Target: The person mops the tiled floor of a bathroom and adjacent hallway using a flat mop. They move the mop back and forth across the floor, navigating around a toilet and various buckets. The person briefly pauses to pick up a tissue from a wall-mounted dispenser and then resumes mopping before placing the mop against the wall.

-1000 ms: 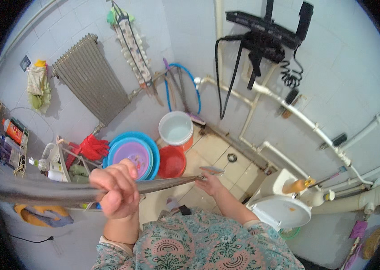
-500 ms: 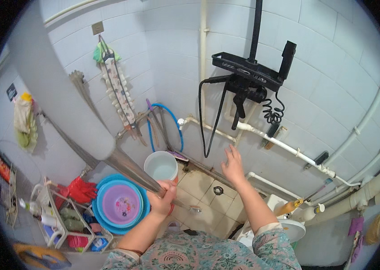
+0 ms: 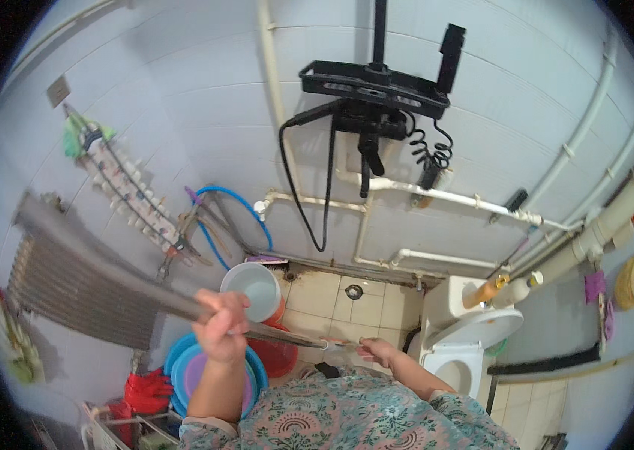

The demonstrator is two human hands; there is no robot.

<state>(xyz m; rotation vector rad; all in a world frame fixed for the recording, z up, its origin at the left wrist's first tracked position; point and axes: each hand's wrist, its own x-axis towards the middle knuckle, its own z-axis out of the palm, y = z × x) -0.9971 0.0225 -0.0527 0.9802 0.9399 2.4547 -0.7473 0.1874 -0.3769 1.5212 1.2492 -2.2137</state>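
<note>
My left hand (image 3: pixel 223 324) is closed around a long metallic pole (image 3: pixel 283 335), which slants from the upper left down to the right. Its upper part is blurred and passes in front of the wall. The pole's lower end is close to my right hand (image 3: pixel 381 352), whose fingers stretch out toward it. Whether they touch it I cannot tell. Just beyond my left hand stands a white bucket (image 3: pixel 254 291) of what looks like water. A red basin (image 3: pixel 275 352) is beneath the pole, and blue basins (image 3: pixel 257 367) with a purple basin (image 3: pixel 195 375) lie behind my left forearm.
A grey ribbed radiator (image 3: pixel 80 289) is on the left wall, with red gloves (image 3: pixel 146 394) below. A black shower fixture (image 3: pixel 373 90) and white pipes (image 3: pixel 452 196) line the far wall. At right stands a white toilet (image 3: pixel 455 360) with bottles (image 3: pixel 485 292) on its tank.
My right hand has come down and back from the far wall to near the pole's lower end. The view has swung right; the pole's thick white upper part has left the picture.
</note>
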